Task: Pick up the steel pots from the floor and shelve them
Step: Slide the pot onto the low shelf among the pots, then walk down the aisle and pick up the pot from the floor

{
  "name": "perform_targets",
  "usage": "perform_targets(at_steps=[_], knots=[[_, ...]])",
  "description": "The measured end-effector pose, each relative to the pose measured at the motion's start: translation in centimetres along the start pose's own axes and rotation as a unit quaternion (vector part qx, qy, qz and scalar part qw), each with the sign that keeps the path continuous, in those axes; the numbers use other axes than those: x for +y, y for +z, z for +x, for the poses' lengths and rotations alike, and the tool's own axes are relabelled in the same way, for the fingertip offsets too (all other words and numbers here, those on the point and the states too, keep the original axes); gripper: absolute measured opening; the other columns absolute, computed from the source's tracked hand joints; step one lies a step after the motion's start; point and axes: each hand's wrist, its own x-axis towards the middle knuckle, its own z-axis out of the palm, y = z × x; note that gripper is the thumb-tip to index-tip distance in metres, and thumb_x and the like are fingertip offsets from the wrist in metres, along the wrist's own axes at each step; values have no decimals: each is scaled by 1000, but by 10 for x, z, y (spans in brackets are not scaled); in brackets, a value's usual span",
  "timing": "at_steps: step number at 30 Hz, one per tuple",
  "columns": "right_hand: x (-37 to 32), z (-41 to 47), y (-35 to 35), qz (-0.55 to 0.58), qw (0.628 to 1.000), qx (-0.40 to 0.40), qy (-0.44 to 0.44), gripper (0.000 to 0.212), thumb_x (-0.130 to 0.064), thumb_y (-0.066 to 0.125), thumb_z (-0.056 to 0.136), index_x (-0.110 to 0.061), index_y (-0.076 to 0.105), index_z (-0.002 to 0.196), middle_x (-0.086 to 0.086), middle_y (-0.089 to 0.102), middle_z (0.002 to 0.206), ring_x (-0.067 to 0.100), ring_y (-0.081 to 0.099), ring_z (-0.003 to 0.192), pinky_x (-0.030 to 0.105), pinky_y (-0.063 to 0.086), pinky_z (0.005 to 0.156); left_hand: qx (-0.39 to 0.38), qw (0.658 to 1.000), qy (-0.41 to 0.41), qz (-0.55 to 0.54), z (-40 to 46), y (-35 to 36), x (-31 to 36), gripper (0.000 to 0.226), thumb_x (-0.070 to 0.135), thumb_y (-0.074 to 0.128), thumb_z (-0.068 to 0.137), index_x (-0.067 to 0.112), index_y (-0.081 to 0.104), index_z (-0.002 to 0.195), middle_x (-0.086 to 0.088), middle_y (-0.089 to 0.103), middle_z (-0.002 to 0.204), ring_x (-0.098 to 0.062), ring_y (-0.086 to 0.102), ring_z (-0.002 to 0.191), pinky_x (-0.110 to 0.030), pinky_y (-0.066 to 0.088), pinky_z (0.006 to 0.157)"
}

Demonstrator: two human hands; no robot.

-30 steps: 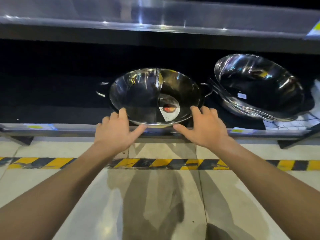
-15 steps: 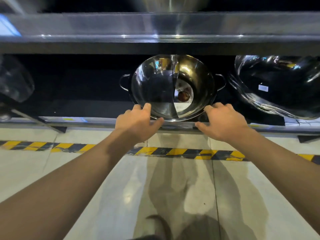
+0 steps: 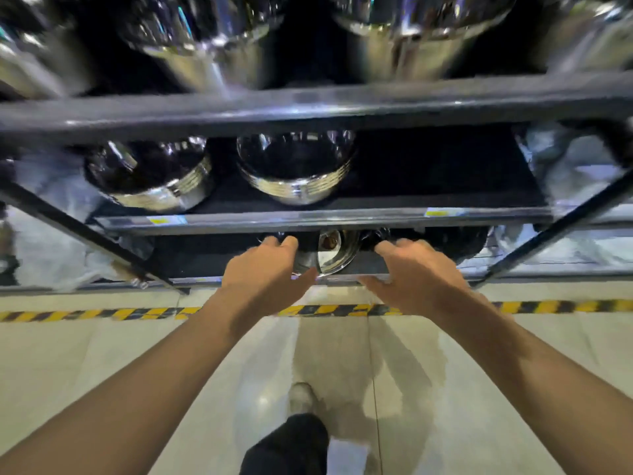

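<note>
The fingers of the left hand (image 3: 265, 270) are spread and reach into the bottom shelf (image 3: 342, 278), with the thumb stretched along the near rim of the steel pot (image 3: 330, 257); whether they truly grip the rim or only rest against it I cannot tell. The fingers of the right hand (image 3: 416, 274) are likewise splayed and loose, just right of the pot, the thumb low along the shelf edge, and contact with the pot is not clear. The pot sits tilted on the bottom shelf between the two hands, mostly hidden under the shelf board above it, with a divider and a round sticker showing inside. Above the pot, on the middle shelf (image 3: 308, 219), two shiny bowls (image 3: 298, 173) lean side by side, and yellow price tags (image 3: 161, 220) sit on that shelf's front edge. Higher still above the pot, large blurred steel vessels (image 3: 212, 39) stand on the top shelf. In front of the pot, a yellow and black striped tape (image 3: 102, 313) crosses the pale tiled floor (image 3: 445, 406), and nearer the person a shoe (image 3: 301, 397) and a dark trouser leg (image 3: 287, 447) show between the forearms.
</note>
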Motion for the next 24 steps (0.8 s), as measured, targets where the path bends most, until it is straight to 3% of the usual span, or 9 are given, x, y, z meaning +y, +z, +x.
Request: perform_targets(at_steps=[3, 7, 11, 15, 20, 24], knots=[[-1, -63, -111, -17, 999, 31, 9, 61, -69, 49, 86, -23, 51, 127, 8, 58, 119, 34, 49, 112, 44, 47, 87, -2, 999, 20, 26, -46, -109, 35, 61, 72, 40, 87, 23, 48, 124, -4, 55, 117, -30, 60, 105, -41, 48, 75], [10, -135, -248, -69, 992, 102, 20, 70, -74, 43, 85, -24, 48, 134, 10, 54, 130, 37, 48, 114, 46, 48, 86, 38, 996, 57, 64, -87, -244, 90, 64, 72, 38, 87, 23, 50, 127, -7, 56, 121, -33, 59, 110, -44, 46, 82], [30, -199, -348, -93, 978, 176, 67, 71, -75, 43, 84, -21, 50, 129, 12, 56, 125, 39, 50, 113, 48, 49, 89, 110, 984, 119, 79, -110, -348, 156, 67, 74, 36, 87, 25, 50, 130, -8, 55, 127, -36, 55, 115, -50, 43, 94], [54, -250, -409, -88, 962, 209, 149, 74, -76, 42, 83, -24, 46, 135, 10, 52, 133, 40, 46, 118, 51, 46, 94, 156, 966, 189, 87, -112, -412, 216, 63, 74, 36, 87, 26, 51, 125, -9, 57, 128, -36, 55, 115, -52, 41, 94], [95, -309, -452, -96, 934, 217, 266, 71, -73, 45, 86, -21, 44, 134, 14, 50, 135, 41, 42, 122, 52, 43, 97, 156, 946, 271, 90, -95, -458, 287, 66, 74, 33, 87, 25, 51, 127, -10, 57, 126, -37, 56, 114, -52, 45, 93], [115, -348, -474, -101, 912, 213, 335, 77, -73, 44, 88, -20, 38, 145, 17, 45, 143, 43, 41, 127, 54, 42, 100, 159, 923, 341, 84, -86, -475, 341, 69, 76, 32, 86, 25, 47, 131, -10, 56, 128, -37, 55, 116, -54, 43, 94]])
